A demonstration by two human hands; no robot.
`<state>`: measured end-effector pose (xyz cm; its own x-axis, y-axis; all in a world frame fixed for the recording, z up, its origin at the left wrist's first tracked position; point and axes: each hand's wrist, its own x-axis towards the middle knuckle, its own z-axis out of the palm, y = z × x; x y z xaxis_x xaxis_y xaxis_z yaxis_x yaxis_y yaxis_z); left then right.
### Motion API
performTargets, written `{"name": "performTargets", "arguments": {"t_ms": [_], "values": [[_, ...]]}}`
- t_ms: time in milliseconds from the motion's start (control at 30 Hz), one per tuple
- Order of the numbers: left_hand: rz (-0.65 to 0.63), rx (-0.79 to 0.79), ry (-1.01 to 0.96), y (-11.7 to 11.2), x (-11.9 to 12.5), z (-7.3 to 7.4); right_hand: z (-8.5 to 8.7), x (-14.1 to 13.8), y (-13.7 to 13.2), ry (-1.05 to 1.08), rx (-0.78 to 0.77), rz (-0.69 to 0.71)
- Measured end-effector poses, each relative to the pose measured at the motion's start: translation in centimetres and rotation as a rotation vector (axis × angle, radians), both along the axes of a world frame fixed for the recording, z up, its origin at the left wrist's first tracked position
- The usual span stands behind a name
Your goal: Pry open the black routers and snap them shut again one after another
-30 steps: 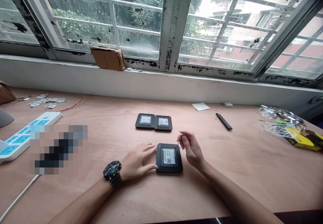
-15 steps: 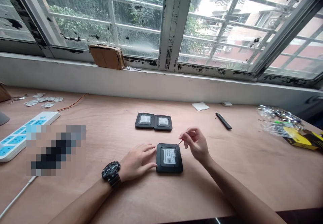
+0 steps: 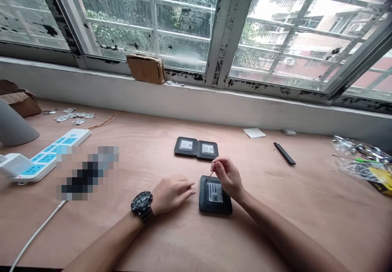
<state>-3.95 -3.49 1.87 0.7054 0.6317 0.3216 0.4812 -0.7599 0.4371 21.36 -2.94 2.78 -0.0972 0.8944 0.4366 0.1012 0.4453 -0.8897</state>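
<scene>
A black square device (image 3: 215, 204) with rounded corners and a white printed label lies flat on the wooden table. Above its upper part is my right hand (image 3: 229, 178), closed in a pinch on a thin stick-like tool (image 3: 210, 176). The tool's lower end points at the device's upper left corner; whether it touches is too small to tell. My left hand (image 3: 173, 192), with a black watch (image 3: 142, 204) on its wrist, rests just left of the device without touching it. Its fingers are stretched out and hold nothing.
Beyond the device lie two similar black labelled squares (image 3: 196, 148). A black bar (image 3: 284, 154) and a white pad (image 3: 254, 133) are farther right, plastic bags (image 3: 355, 168) at the edge. Left stand a white power strip (image 3: 79, 135), a blurred-out object (image 3: 88, 174) and a grey rounded object (image 3: 16, 125).
My right hand has moved the tool from the device's upper right corner to its upper left. My left hand has come off the device's left edge. The view has shifted left.
</scene>
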Motion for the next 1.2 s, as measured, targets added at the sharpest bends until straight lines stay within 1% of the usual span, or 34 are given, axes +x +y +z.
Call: {"name": "performTargets", "arguments": {"t_ms": [100, 200, 300, 367, 500, 800, 867, 967, 1033, 1100, 1200], "values": [[-0.009, 0.010, -0.022, -0.1, 0.0, -0.1, 0.2, 0.2, -0.1, -0.010, 0.010, 0.038], [-0.010, 0.006, -0.025, -0.1, 0.1, -0.2, 0.6, 0.3, -0.1, -0.039, 0.024, 0.041], [-0.013, -0.006, -0.032, 0.0, 0.1, -0.2, 0.7, 0.3, -0.1, -0.058, 0.008, 0.069], [-0.009, -0.017, -0.036, 0.0, 0.2, -0.3, 0.9, 0.4, -0.1, -0.041, 0.008, 0.063], [0.009, -0.032, -0.034, 0.0, 0.2, -0.3, 1.2, 0.5, -0.3, 0.036, 0.035, 0.008], [0.011, -0.028, -0.014, 0.0, 0.2, -0.2, 1.1, 0.0, -0.2, 0.023, -0.029, 0.047], [0.002, -0.020, -0.019, 0.0, 0.3, -0.1, 1.3, 0.0, -0.3, -0.001, -0.037, 0.083], [-0.002, -0.009, -0.019, 0.0, 0.3, -0.1, 1.9, 0.1, -0.3, -0.058, -0.073, 0.191], [0.000, 0.000, -0.013, -0.1, 0.2, -0.1, 2.1, 0.3, -0.2, -0.069, -0.082, 0.228], [-0.003, 0.016, -0.013, -0.2, 0.3, -0.2, 2.3, 0.6, 0.0, -0.037, -0.066, 0.212], [-0.024, 0.056, -0.022, -0.5, 0.6, -0.5, 2.5, 1.2, 0.4, 0.072, -0.034, 0.123]]}}
